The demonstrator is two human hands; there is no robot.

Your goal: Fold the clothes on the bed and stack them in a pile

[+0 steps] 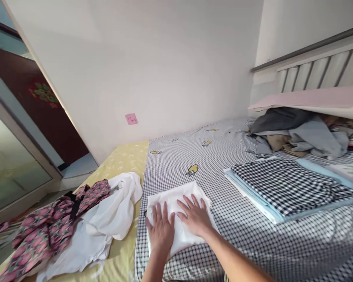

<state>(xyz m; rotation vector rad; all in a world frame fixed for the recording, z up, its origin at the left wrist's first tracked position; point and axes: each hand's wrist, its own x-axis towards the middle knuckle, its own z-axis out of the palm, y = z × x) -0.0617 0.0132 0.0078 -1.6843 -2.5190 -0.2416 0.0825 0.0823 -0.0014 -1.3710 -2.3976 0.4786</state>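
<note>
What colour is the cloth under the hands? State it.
White cloth, best seen in the head view.

Bed (170, 168) holds white folded cloth (184, 235) at 6 o'clock, loose clothes (106, 215) 8, folded stack (291, 188) 4, clothing heap (308, 133) 3.

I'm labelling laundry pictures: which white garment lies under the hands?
The flat white garment on the checked sheet, beneath the left hand and right hand; the rumpled white clothes lie untouched on the yellow sheet.

Wht cloth (181, 234), folded flat, on chkd sheet (170, 166)
</note>
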